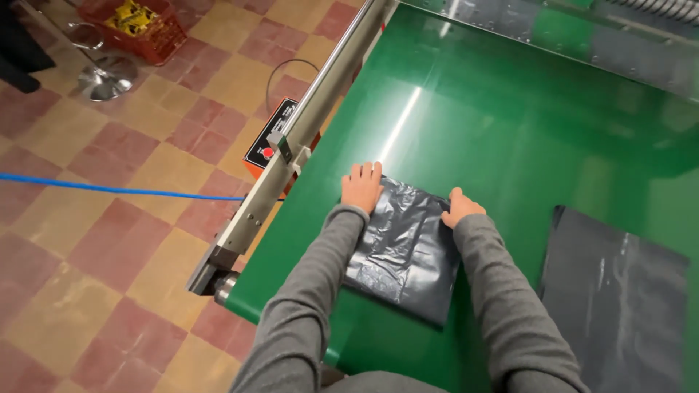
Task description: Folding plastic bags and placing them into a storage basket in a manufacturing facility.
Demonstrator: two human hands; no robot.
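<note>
A folded black plastic bag [404,247] lies on the green conveyor belt [495,124], close to its near end. My left hand [362,186] rests flat on the bag's far left corner, fingers spread forward. My right hand [459,207] presses on the bag's far right edge with fingers curled down. Both arms wear grey sleeves and frame the bag from either side.
A flat dark grey plastic sheet [615,291] lies on the belt at right. A metal side rail [291,145] with an orange control box [268,149] runs along the belt's left. On the tiled floor are a blue hose [109,188], a red crate [138,25] and a stool base [105,78].
</note>
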